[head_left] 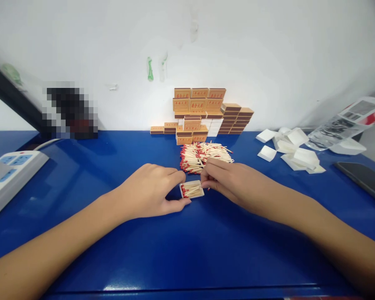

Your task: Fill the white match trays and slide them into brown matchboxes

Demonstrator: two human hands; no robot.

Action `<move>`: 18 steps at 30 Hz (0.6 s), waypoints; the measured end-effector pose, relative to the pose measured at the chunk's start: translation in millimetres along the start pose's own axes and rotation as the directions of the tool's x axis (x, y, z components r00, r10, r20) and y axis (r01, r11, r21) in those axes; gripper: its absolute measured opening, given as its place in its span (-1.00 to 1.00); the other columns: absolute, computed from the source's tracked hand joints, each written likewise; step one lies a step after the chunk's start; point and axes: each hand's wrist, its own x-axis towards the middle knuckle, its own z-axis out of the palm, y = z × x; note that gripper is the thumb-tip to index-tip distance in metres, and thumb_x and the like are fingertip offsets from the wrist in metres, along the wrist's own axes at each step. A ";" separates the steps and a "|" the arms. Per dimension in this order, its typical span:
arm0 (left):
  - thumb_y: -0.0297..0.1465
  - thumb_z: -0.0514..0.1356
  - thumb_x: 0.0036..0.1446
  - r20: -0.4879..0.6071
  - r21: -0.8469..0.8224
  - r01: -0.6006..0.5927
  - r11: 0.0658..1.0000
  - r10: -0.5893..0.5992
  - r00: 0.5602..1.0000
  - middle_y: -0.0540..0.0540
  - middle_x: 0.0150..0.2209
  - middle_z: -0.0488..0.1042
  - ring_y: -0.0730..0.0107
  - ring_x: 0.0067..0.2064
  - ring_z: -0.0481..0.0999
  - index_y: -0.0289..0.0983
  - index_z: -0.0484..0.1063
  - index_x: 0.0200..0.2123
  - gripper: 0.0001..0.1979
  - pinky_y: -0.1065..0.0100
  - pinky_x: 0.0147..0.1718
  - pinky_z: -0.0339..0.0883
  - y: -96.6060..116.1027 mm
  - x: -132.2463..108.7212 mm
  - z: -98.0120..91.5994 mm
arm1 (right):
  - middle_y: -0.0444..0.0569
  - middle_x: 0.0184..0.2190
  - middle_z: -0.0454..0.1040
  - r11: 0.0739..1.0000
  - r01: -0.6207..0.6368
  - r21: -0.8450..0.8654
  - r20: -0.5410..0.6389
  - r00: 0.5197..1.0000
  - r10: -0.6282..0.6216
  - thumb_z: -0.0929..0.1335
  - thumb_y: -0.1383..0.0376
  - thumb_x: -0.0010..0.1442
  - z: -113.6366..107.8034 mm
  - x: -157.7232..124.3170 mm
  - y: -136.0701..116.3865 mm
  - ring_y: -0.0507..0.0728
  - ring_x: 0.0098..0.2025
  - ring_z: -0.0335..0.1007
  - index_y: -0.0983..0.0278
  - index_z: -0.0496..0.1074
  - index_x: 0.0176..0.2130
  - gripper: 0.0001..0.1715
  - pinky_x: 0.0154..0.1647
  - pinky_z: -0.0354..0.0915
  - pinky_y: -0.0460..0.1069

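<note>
A small white matchbox tray lies on the blue table, partly filled with red-headed matches. My left hand holds the tray at its left end, thumb at the near side and fingers at the far side. At the tray's right end, my right hand is closed in a pinch. A red match head peeks out below its fingers; how many matches it grips is hidden. Just beyond both hands is a loose heap of matches, partly covered by my right hand.
Stacked matchboxes stand against the wall behind the heap. Empty white trays lie scattered at right, beside a clear plastic bottle and a dark phone. A white power strip sits at left.
</note>
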 end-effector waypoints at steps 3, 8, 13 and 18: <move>-0.15 0.25 0.30 -0.006 -0.001 -0.003 1.000 0.002 1.000 0.02 -0.35 0.56 0.35 -0.41 0.49 -0.26 0.49 -0.21 -0.73 0.29 -0.43 0.13 0.2 -0.5 -0.1 | -0.01 -0.18 0.47 1.000 0.018 -0.013 -0.011 1.000 -0.018 0.24 0.47 0.44 -0.4 -0.7 1.7 0.11 -0.28 0.38 0.25 0.35 -0.20 -0.82 -0.27 0.24 0.01; -0.15 0.25 0.30 -0.002 0.003 -0.013 1.000 0.013 1.000 0.01 -0.34 0.56 0.34 -0.39 0.51 -0.26 0.49 -0.23 -0.72 0.30 -0.42 0.15 1.0 0.1 -0.6 | -0.01 -0.20 0.48 1.000 0.016 0.002 -0.061 0.998 -0.016 0.25 0.41 0.46 5.3 2.0 -1.9 0.11 -0.28 0.39 0.26 0.35 -0.20 -0.85 -0.29 0.24 0.00; -0.14 0.25 0.31 0.000 0.000 -0.004 1.000 0.004 1.000 0.01 -0.34 0.57 0.33 -0.39 0.51 -0.26 0.51 -0.21 -0.72 0.30 -0.42 0.16 0.4 -0.5 -0.7 | 0.01 -0.17 0.48 0.999 0.045 -0.005 -0.075 0.996 -0.046 0.23 0.35 0.50 2.9 2.1 1.2 0.13 -0.23 0.42 0.26 0.41 -0.17 -0.80 -0.25 0.25 0.01; -0.14 0.25 0.31 0.021 0.000 0.005 1.000 -0.005 1.000 0.01 -0.33 0.57 0.34 -0.41 0.49 -0.26 0.52 -0.19 -0.72 0.30 -0.43 0.14 1.8 0.4 -1.4 | -0.02 -0.18 0.49 1.000 0.021 -0.009 -0.042 0.999 -0.021 0.32 0.28 0.45 -14.5 -7.7 19.3 0.13 -0.21 0.41 0.22 0.46 -0.14 -0.89 -0.23 0.24 0.01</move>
